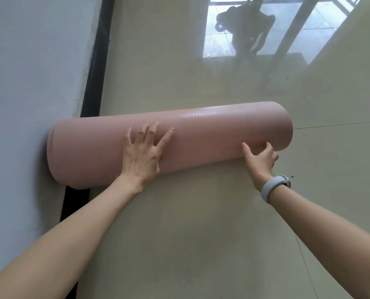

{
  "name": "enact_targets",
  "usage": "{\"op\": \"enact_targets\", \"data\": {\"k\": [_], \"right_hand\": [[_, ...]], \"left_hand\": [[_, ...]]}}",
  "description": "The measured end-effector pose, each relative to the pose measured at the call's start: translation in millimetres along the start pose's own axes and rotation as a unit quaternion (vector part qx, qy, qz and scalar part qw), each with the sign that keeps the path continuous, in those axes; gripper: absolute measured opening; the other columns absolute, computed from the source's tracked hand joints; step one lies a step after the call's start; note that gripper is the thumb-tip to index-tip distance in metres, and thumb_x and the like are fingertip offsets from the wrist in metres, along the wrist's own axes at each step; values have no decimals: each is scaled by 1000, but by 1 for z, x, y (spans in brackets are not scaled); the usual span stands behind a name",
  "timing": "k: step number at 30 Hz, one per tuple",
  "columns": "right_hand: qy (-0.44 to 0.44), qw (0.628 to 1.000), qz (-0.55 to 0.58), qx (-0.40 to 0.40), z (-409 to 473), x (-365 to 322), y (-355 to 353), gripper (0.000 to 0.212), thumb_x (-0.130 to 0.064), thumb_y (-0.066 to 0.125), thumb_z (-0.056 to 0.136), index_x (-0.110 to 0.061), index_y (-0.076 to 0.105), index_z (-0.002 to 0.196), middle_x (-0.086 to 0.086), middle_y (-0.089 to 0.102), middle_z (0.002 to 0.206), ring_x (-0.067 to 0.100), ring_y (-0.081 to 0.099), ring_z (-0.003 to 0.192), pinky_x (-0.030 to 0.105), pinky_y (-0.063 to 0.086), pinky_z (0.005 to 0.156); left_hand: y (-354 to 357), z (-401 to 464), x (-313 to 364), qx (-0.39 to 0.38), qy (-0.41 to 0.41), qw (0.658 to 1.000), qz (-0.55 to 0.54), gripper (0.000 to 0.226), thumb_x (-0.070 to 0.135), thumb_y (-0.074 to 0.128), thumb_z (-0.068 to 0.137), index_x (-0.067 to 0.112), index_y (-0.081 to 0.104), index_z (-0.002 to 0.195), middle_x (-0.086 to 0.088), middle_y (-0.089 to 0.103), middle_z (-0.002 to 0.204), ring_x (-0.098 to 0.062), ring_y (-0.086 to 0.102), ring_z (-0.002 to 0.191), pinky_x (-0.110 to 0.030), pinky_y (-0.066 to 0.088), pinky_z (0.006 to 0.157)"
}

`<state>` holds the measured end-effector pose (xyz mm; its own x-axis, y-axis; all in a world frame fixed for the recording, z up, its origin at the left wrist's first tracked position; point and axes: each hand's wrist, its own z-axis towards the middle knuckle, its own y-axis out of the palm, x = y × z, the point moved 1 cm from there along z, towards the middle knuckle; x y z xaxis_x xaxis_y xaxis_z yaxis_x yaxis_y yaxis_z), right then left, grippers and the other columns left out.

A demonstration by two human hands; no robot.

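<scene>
On the floor (201,234), one end against the wall (29,83), lies the rolled mat (201,130), the left hand (141,156) pressing it flat-fingered mid-length to steady it while the right hand (260,160) curls round its lower edge near the free end, probably to unroll it.

From my screen, the mat (201,134) reads as soft pink foam. Its skin is finely dimpled and mostly matt, with a faint sheen along the top. The floor (190,234) is pale beige tile, polished glossy enough to mirror the window, with thin dark joints. Along the floor's left edge, the wall (29,72) is matt painted plaster, rough at its lower edge. The skirting strip (95,61) looks black and smooth. The wristband (272,187) looks like smooth grey rubber.
</scene>
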<state>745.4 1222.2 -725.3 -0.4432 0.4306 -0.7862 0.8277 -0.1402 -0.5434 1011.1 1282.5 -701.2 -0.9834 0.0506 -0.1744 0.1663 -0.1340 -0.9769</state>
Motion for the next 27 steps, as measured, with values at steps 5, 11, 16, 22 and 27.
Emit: {"op": "enact_targets", "data": {"k": [5, 11, 16, 22, 27], "right_hand": [[11, 1000, 3, -6, 40, 4, -18, 105, -46, 68, 76, -19, -5, 147, 8, -4, 156, 32, 1, 143, 45, 11, 115], [48, 988, 112, -94, 93, 14, -48, 97, -38, 67, 79, -18, 1, 147, 2, 29, 149, 17, 28, 137, 35, 24, 110], [76, 970, 176, -151, 117, 10, -41, 59, -33, 66, 80, -19, 39, 131, -6, 50, 122, 13, 43, 112, 40, 29, 97], [120, 948, 208, -211, 134, 10, -46, 59, -40, 68, 76, -24, 46, 129, -4, 52, 132, 14, 43, 125, 44, 34, 99], [119, 933, 247, -231, 133, 10, -46, 51, -25, 66, 81, -21, 45, 127, -1, 52, 130, 18, 44, 124, 49, 34, 106]], "left_hand": [[2, 0, 28, -94, -32, 995, -33, 105, 58, 66, 68, 23, 8, 148, -24, 5, 155, -49, 0, 141, -71, -3, 104], [10, 38, 19, -135, -77, 988, 7, 119, 62, 62, 71, 21, -25, 142, -22, -17, 153, -45, -17, 140, -70, -5, 105], [11, 63, 8, -130, -99, 986, -18, 116, 60, 69, 66, 25, -7, 147, -18, -2, 155, -39, -6, 143, -68, -3, 107], [11, 73, 10, -144, -129, 981, -3, 114, 54, 73, 65, 26, -1, 147, -16, 2, 155, -38, -5, 144, -67, -2, 108], [8, 73, 15, -152, -154, 976, -15, 111, 44, 75, 66, 24, 1, 147, -15, 0, 156, -38, -9, 143, -68, -4, 108]]}}
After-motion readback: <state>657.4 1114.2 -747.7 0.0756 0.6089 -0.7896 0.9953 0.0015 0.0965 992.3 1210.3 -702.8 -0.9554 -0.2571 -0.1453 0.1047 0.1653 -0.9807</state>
